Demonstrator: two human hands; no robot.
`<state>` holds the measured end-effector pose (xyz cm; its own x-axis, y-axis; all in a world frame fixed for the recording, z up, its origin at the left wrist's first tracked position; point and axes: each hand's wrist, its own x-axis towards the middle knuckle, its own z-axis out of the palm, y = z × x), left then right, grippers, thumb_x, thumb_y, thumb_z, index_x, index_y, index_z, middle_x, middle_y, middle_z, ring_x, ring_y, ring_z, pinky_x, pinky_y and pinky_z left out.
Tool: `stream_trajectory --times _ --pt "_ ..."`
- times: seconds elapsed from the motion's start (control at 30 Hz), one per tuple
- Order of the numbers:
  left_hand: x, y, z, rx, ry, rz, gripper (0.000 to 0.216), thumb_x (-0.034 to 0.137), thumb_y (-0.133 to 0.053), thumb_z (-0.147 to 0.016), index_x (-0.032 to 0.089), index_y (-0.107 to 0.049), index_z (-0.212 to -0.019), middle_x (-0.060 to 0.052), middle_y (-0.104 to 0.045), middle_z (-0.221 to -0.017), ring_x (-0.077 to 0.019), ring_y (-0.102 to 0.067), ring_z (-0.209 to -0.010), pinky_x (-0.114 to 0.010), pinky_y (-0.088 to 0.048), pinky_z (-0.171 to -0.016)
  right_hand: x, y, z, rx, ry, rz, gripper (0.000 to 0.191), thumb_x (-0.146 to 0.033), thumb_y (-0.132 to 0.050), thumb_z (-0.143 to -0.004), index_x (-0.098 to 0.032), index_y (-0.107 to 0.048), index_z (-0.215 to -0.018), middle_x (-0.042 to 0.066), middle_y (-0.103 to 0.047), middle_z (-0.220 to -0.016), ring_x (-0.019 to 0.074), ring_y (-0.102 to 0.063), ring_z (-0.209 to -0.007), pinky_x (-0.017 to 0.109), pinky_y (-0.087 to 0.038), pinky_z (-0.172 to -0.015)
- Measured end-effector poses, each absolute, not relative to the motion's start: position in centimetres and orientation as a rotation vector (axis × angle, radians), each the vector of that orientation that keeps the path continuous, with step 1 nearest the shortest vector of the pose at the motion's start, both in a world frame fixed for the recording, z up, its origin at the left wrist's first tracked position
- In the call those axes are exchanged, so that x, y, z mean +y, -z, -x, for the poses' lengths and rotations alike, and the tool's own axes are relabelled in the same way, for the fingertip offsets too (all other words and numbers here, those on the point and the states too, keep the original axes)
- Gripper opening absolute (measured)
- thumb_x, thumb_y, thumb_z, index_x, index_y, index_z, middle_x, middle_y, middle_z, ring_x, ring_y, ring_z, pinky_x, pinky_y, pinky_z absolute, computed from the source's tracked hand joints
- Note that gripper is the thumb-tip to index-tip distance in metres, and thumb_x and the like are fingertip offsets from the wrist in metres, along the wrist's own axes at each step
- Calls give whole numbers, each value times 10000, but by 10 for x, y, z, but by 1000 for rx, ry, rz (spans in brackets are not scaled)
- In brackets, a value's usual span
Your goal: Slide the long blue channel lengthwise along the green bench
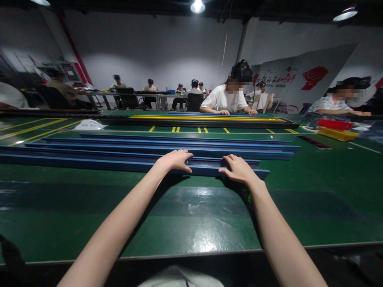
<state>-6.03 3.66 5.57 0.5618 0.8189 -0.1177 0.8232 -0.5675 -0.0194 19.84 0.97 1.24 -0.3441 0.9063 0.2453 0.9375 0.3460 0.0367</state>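
Several long blue rails [119, 153] lie side by side across the green table [185, 215], running left to right. My left hand [174, 160] rests on top of the nearest blue rail [89, 163], fingers curled over its far edge. My right hand [238, 168] grips the same rail near its right end, thumb on the near side, fingers over the top. Both forearms reach forward from the table's near edge.
Further back lies a black tray with yellow and blue rails [206, 118]. A person in a white shirt [226, 99] sits behind it. Red and yellow bins [336, 129] stand at the right, by another seated person [338, 101]. A white paper [89, 125] lies at the left.
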Motion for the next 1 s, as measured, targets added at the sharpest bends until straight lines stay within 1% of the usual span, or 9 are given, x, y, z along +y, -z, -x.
stream_trajectory --times 0.13,0.3,0.4,0.57,0.67,0.8,1.0 --pt "35 -54 58 1424 139 -2772 687 491 -603 -695 194 -404 -1282 -102 -433 -1323 -255 -437 -1178 -295 -358 -924 10 -9 -183 -2449 319 1637 545 -524 -391 -831 -107 -522 -1157 170 -554 -1110 275 -515 -981 354 -356 -834" --pt "36 -50 55 1398 140 -2811 664 476 -597 -704 187 -410 -1271 -106 -447 -1305 -257 -439 -1171 -302 -357 -919 11 -5 -162 -2445 344 1577 597 -583 -379 -813 -118 -523 -1159 154 -565 -1093 271 -500 -1003 357 -344 -840" --pt "35 -50 54 1393 149 -2816 660 483 -594 -705 191 -412 -1268 -106 -445 -1305 -256 -447 -1160 -302 -360 -910 11 -7 -162 -2452 310 1547 591 -597 -408 -792 -141 -537 -1144 138 -573 -1095 260 -512 -992 358 -341 -846" --pt "35 -51 55 1395 153 -2815 674 494 -595 -702 185 -412 -1272 -115 -445 -1302 -268 -446 -1157 -315 -365 -902 13 -12 -184 -2426 246 1507 607 -592 -496 -734 -172 -525 -1171 117 -565 -1145 266 -504 -1039 378 -327 -884" --pt "35 -52 55 1397 161 -2801 683 501 -593 -700 188 -407 -1277 -112 -448 -1300 -266 -452 -1151 -309 -366 -898 13 -14 -197 -2381 172 1584 602 -572 -549 -699 -162 -551 -1139 117 -579 -1120 269 -522 -1022 364 -358 -854" --pt "35 -52 55 1400 163 -2787 691 502 -591 -700 190 -398 -1285 -110 -434 -1316 -263 -443 -1162 -305 -359 -907 12 -15 -200 -2412 170 1627 579 -536 -534 -728 -130 -553 -1140 140 -575 -1110 266 -537 -985 334 -383 -815" --pt "35 -52 55 1398 158 -2787 707 506 -595 -694 190 -388 -1292 -118 -421 -1329 -267 -431 -1175 -308 -349 -916 10 -11 -186 -2440 286 1607 530 -535 -467 -784 -150 -548 -1139 136 -570 -1113 270 -520 -991 356 -358 -829"
